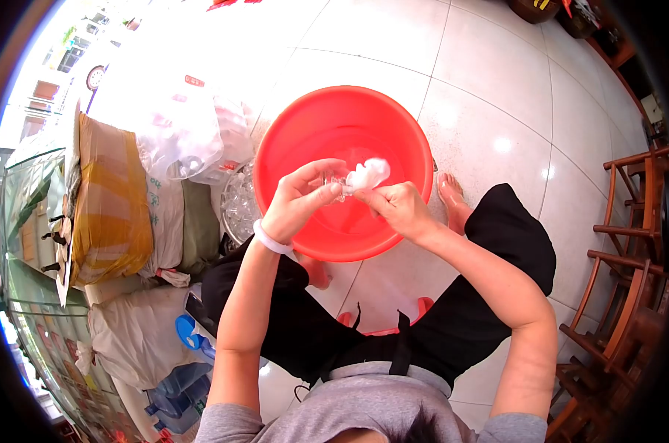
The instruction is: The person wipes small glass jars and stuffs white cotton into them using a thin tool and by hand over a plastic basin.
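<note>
Over a big red bucket (393,122), my hands meet near its middle. My left hand (299,201) is closed around a small clear glass-like piece (337,187), pinched between thumb and fingers. My right hand (402,210) pinches a crumpled white cloth or tissue (369,174) against the right end of that piece. Which of the two the right fingertips press on most is partly hidden. Inside the bucket the bottom looks plain red, and I cannot tell whether it holds water.
Left of the bucket, a round metal bowl (226,218) holds several clear pieces. Beside it are a translucent plastic bag (173,140), stuffed sacks (200,229) and a taped cardboard box (111,199). Wooden chairs (629,221) stand along the right. My feet flank the bucket on the tiled floor (489,96).
</note>
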The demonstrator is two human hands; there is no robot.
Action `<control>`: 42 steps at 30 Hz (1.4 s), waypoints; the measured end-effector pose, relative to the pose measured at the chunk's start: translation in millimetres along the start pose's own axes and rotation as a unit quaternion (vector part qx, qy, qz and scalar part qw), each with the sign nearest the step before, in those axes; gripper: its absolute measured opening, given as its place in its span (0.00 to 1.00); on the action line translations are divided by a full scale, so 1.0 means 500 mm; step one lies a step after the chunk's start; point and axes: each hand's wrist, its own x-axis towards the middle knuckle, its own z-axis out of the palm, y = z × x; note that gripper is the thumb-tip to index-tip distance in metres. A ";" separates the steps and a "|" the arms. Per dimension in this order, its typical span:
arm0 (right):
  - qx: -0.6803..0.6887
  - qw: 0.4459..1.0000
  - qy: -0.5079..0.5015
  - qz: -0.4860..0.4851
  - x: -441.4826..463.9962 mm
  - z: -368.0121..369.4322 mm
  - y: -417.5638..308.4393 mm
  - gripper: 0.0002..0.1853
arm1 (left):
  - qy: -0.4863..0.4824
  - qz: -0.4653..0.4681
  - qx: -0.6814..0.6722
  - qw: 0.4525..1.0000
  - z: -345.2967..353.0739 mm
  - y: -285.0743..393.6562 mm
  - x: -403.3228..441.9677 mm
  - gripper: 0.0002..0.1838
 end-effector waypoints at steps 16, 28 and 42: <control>0.045 0.999 -0.001 0.008 0.001 0.002 0.003 0.26 | -0.022 0.022 -0.034 0.999 -0.004 0.003 0.003 0.20; 0.032 0.999 -0.007 0.004 0.003 0.003 0.009 0.28 | 0.012 -0.032 -0.021 0.999 -0.005 -0.019 0.011 0.22; 0.049 0.998 -0.029 0.026 0.001 0.005 0.006 0.30 | 0.044 -0.065 0.028 0.997 -0.002 -0.017 0.014 0.16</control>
